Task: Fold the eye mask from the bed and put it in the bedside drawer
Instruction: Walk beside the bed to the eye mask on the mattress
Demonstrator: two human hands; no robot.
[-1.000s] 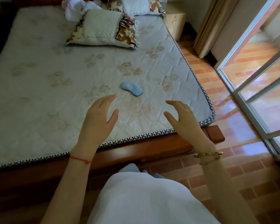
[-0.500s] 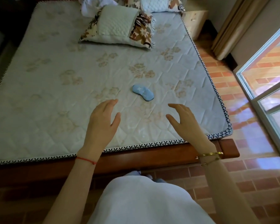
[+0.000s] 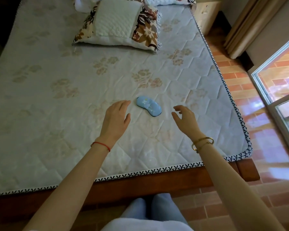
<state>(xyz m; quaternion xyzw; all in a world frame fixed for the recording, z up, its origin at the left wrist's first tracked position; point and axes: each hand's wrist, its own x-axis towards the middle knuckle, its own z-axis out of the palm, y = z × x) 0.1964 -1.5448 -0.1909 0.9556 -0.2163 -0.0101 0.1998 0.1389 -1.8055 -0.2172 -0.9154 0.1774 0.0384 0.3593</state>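
Both hands have reached farther over the mattress (image 3: 40, 114) since half a second ago, when they hung just past its near edge; they now flank the eye mask (image 3: 149, 106) closely. Left hand (image 3: 115, 120) is palm down, fingers held loosely together and slightly curved, with the fingertips (image 3: 126, 102) just beside the mask's far-left end but apart from it. Right hand (image 3: 184, 117) is open and empty, its fingers curled and spread a little, thumb out toward the mask, and a clear gap of mattress remains between them. Whether either hand touches the quilted surface cannot be told.

Unfolded, the blue eye mask lies flat and at a slant, somewhat toward the mattress's right edge and nearer its foot than the pillow (image 3: 118, 25) that lies toward the head end. White markings on the mask are too small to read, and its strap is not visible.

A second pillow and some white cloth at the head end are cut off by the top of the view. Beyond the mattress's far right corner, a pale wooden bedside cabinet (image 3: 206, 12) shows only partly; no drawer front can be made out on it.
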